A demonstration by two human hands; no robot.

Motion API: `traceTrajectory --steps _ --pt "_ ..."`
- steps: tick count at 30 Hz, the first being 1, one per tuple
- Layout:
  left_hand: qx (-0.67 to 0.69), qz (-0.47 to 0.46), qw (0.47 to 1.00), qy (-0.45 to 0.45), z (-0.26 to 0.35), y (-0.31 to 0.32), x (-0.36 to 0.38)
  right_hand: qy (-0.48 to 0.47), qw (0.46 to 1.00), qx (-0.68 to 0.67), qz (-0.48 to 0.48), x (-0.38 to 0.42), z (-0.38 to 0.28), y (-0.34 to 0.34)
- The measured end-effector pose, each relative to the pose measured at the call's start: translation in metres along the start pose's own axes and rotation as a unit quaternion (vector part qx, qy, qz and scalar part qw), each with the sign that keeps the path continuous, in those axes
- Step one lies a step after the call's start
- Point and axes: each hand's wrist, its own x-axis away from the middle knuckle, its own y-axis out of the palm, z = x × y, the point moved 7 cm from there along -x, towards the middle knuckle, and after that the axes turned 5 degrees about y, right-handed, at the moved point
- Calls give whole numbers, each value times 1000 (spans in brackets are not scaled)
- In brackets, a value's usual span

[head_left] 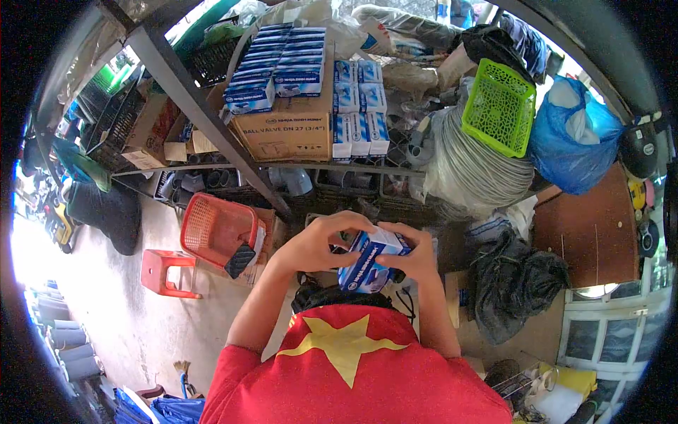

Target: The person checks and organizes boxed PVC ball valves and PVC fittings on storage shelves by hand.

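Observation:
A small blue-and-white carton [367,265] with white lettering is held up in front of my chest, tilted. My left hand [321,240] curls round its left upper side, thumb and fingers bent. On the opposite side, my right hand [415,254] grips the carton with the thumb across its face. Whether the carton's end flap is open cannot be made out. Beyond my hands, on the shelf, similar blue-and-white cartons [300,67] lie in rows on a brown cardboard box [289,134]. More such cartons [360,106] are stacked to its right.
A metal shelf post [191,99] slants across the left. On the floor are a red basket [219,230] and a red stool [166,272]. To the right are a coil of grey hose [473,166], a green basket [499,106], a blue bag [572,141] and a black sack [519,283].

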Motion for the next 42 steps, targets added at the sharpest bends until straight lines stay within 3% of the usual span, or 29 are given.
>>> traceTrajectory --steps 7,13,16,19,25,31,34,37,40,42 --pt "-19 -2 999 -27 -6 2 -1 -4 1000 18 8 1 -2 2" --pt "26 -31 997 -68 -25 6 1 -59 990 124 10 2 -15 5" --pt "-50 -39 996 -70 -28 10 -1 -58 987 149 37 2 -12 4" --pt "-132 11 991 -37 -23 13 -3 -29 986 149 64 0 -2 2" --pt "-187 72 979 -25 -12 17 -1 -22 991 112 76 -1 3 -1" --pt "-174 61 982 -48 -14 16 3 0 995 67 67 -4 18 -2" --pt "-208 81 975 10 -9 18 4 43 997 -1 60 -4 29 -1" --pt "-214 85 973 -14 -6 18 5 66 995 -40 57 -3 30 -2" --pt "-289 121 945 96 0 18 6 89 993 -66 52 -3 24 -1" --pt "-284 133 946 82 -2 18 10 73 994 -63 53 -4 27 -2"
